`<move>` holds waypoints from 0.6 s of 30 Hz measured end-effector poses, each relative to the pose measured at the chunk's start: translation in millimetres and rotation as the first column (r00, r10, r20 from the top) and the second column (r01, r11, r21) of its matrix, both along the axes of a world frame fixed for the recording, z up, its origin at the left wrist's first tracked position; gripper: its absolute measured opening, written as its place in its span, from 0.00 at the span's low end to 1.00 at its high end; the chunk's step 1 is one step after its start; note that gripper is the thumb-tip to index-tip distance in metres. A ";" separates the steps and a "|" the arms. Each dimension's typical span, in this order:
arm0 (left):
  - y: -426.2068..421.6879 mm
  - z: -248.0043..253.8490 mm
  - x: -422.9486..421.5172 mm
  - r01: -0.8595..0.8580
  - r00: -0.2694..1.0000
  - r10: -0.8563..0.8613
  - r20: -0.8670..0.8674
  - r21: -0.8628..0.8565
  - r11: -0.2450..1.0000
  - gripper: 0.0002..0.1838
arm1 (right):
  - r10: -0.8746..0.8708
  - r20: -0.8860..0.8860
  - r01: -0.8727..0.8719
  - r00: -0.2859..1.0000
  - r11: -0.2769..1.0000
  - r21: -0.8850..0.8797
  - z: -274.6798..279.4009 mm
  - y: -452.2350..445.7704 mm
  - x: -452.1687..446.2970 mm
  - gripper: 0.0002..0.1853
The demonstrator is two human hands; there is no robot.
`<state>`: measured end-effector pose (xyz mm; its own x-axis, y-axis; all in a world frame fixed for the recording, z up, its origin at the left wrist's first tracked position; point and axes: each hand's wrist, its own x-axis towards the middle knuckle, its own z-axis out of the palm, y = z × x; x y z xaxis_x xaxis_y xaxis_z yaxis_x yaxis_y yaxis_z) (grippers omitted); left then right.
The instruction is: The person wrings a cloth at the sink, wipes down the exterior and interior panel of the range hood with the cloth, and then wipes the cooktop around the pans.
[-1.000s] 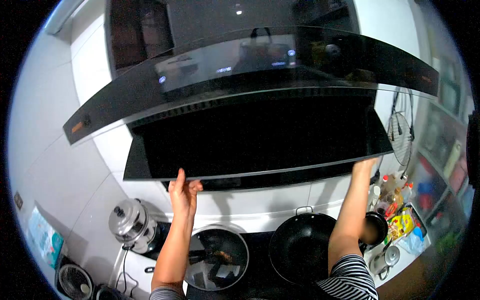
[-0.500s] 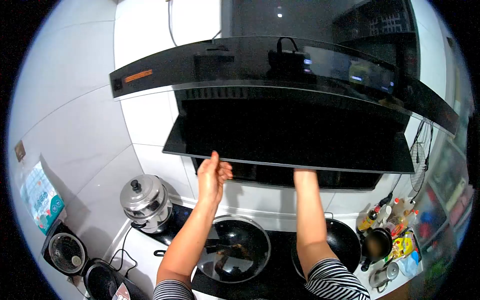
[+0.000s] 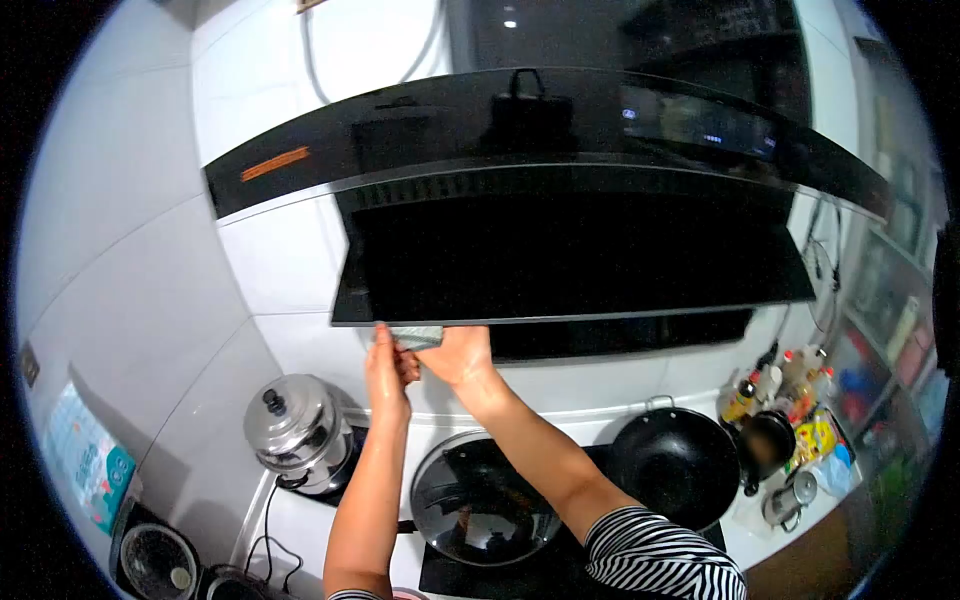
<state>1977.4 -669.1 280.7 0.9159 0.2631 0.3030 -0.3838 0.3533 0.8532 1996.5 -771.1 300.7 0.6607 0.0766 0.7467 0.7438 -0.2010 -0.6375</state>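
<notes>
A black range hood with an open slanted panel (image 3: 580,250) spans the upper middle. At the panel's lower left edge, my left hand (image 3: 390,370) has its fingers curled up against the rim. Close beside it on the right, my right hand (image 3: 463,352) reaches under the same edge, its fingertips partly hidden. A small grey-green cloth (image 3: 418,336) shows between the two hands, and my right hand holds it. Below are a lidded pan (image 3: 485,500) and a black wok (image 3: 675,465) on the stove.
A steel steamer pot (image 3: 295,425) stands at the left against the wall, with a cable beside it. Bottles (image 3: 740,400), a small dark pan (image 3: 768,442) and a metal jug (image 3: 790,498) crowd the right counter. A blue-white packet (image 3: 90,460) hangs on the left wall.
My right hand has moved left along the panel's underside, from the right end to beside my left hand. The cloth has come into view. The camera view has shifted.
</notes>
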 end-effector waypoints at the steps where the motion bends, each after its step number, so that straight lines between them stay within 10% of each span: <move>1: -6.5 -0.4 1.0 0.025 0.999 -0.026 -0.033 -0.045 0.999 0.26 | -0.037 -0.007 0.038 0.999 0.999 0.010 -2.2 -15.0 -1.4 0.27; 2: -19.2 0.0 -1.7 0.056 0.998 -0.055 0.011 -0.058 0.997 0.27 | 0.591 -0.037 -0.453 0.806 0.657 0.603 -4.5 -31.0 -1.3 0.27; 3: -33.7 1.1 -7.2 0.086 0.995 -0.083 0.054 -0.072 0.994 0.27 | 0.878 0.339 -0.478 0.337 -0.150 0.866 -8.4 -49.0 -1.1 0.27; 4: -49.4 2.8 -13.8 0.157 0.985 -0.153 0.076 -0.056 0.986 0.28 | 0.704 0.126 -0.567 0.699 0.439 0.697 -14.7 -72.3 -2.0 0.27; 5: -67.9 4.0 -18.6 0.183 0.979 -0.176 0.105 -0.068 0.981 0.28 | 0.252 0.043 -0.247 0.967 0.878 0.410 -20.7 -95.5 -3.6 0.27; 7: -102.7 7.3 -27.7 0.300 0.940 -0.289 0.180 -0.039 0.953 0.28 | 0.669 0.206 -0.562 0.714 0.372 0.739 -6.4 -159.0 -44.2 0.28; 8: -119.0 6.8 -28.1 0.314 0.936 -0.303 0.178 -0.036 0.949 0.28 | 0.422 0.048 -0.358 0.905 0.697 0.621 -14.2 -193.9 -46.6 0.29; 10: -149.5 1.4 -26.8 0.432 0.892 -0.407 0.195 -0.108 0.895 0.22 | 0.400 0.085 -0.309 0.913 0.537 0.785 -15.0 -256.9 -67.5 0.30; 11: -165.1 2.0 -28.9 0.441 0.889 -0.417 0.192 -0.110 0.891 0.22 | 0.565 0.340 -0.414 0.752 0.003 0.910 -5.2 -286.2 -84.3 0.29; 18: -227.2 -14.3 -15.1 0.381 0.924 -0.350 0.151 -0.390 0.838 0.11 | 0.098 0.274 -0.265 0.957 -0.093 0.960 -28.4 -503.8 -110.2 0.31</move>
<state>1962.3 -896.3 266.4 0.9499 0.0266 0.3114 -0.2119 0.7873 0.5790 1886.2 -1274.9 272.2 0.7013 -0.6820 0.2074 0.6886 0.7234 0.0506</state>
